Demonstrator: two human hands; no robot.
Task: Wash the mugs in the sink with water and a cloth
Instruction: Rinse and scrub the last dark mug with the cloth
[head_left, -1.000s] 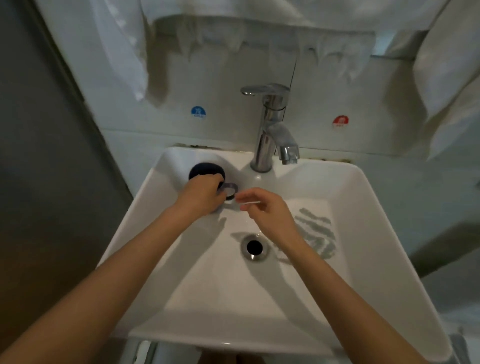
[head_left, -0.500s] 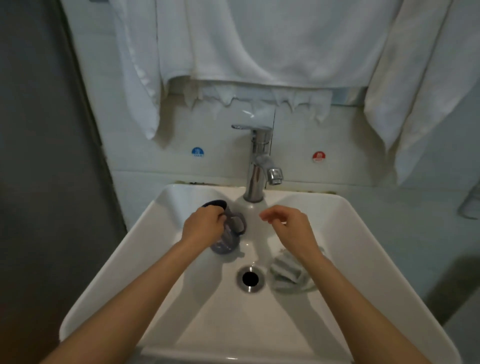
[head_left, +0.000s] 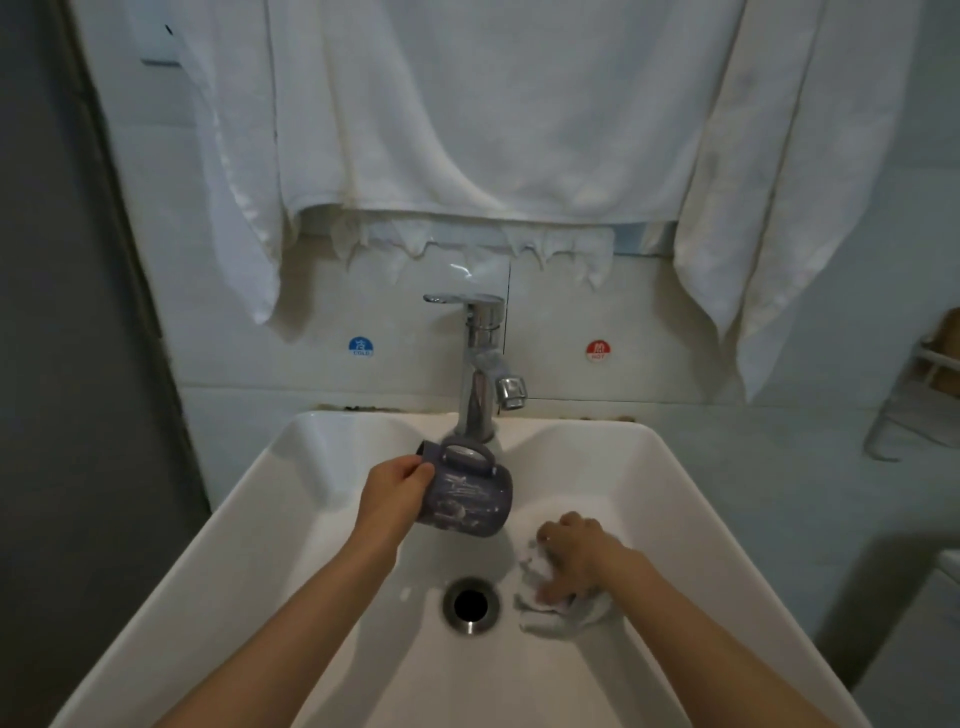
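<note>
Over the back of a white sink (head_left: 249, 530), in the left hand (head_left: 395, 493): a mug (head_left: 467, 501), grey-purple with a pale pattern. Held on its side, mouth end toward the left, base toward the right, handle uppermost and facing the tap (head_left: 480, 364). Left grip closed round the mug's mouth end, thumb on the upper side near the rim, fingers hidden beneath. Held up off the sink floor, just below and in front of the tap's foot, left of the spout.

On the sink floor, just right of the drain (head_left: 470, 604): a pale cloth (head_left: 563, 621), bunched and wrinkled. Covered from above by the right hand (head_left: 576, 558), knuckles up, fingers curled into the folds. Right grip narrow, holding the cloth; fingertips blurred, so the exact pinch hard to read. Well apart from the mug, with bare white sink between.

Both forearms bare, reaching in over the near rim.

On the wall behind: a blue sticker (head_left: 360, 346) marked COLD left of the tap, a red sticker (head_left: 598, 351) marked HOT to its right. Above these, white towels (head_left: 467, 130) hanging in broad folds, a frayed edge dangling just above the tap lever. At the far right edge, part of a rack (head_left: 930, 384) on the wall.
</note>
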